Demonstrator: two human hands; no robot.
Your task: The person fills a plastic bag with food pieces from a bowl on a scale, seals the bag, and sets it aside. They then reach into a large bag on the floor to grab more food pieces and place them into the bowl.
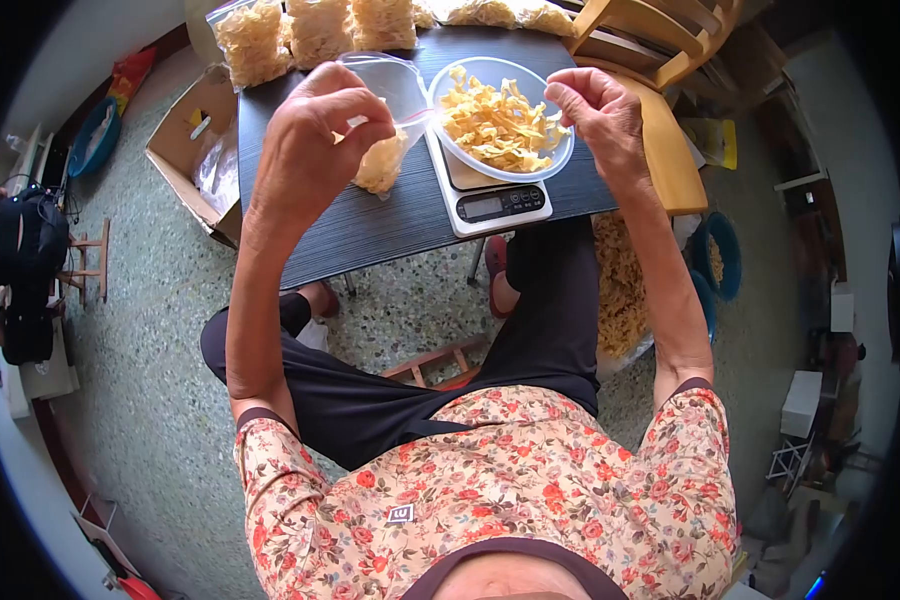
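Left hand [315,130] grip around plastic bag [390,100]

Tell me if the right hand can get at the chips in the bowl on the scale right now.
Probably yes. The right hand hangs just over the bowl's right rim, the bowl is uncovered, and nothing lies between the fingers and the chips. The left hand holds the plastic bag off to the other side.

We have one view only, from a camera worn on our head, looking steeply down and forward through a wide fisheye lens with dark, curved corners. It sits close above our chest, at 6 o'clock, with the black table [370,225] toward 12 o'clock. Floor curves off at 9 and 3 o'clock.
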